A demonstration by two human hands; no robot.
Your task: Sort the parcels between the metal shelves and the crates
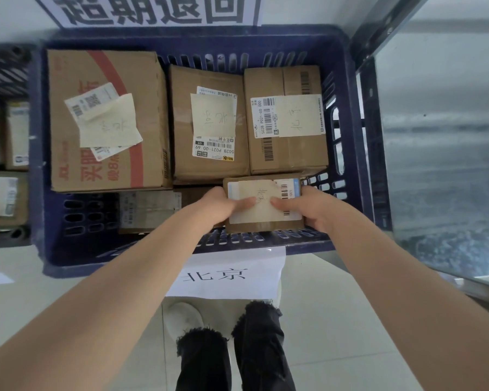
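Cardboard parcel (263, 217), left grip (223, 205), right grip (308, 208) clasping its sides (2 thumbs atop)

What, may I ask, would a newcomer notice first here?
The left hand and right hand grip a small box at the near right of a dark blue crate. A large red-printed box fills its far left, and a white sign hangs below its near rim.

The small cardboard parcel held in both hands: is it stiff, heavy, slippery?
Probably stiff: the small parcel shows flat faces and square edges under the left hand and right hand. Likely light, being much smaller than its neighbours in the blue crate. Its smooth label may be slippery; bare cardboard should grip better.
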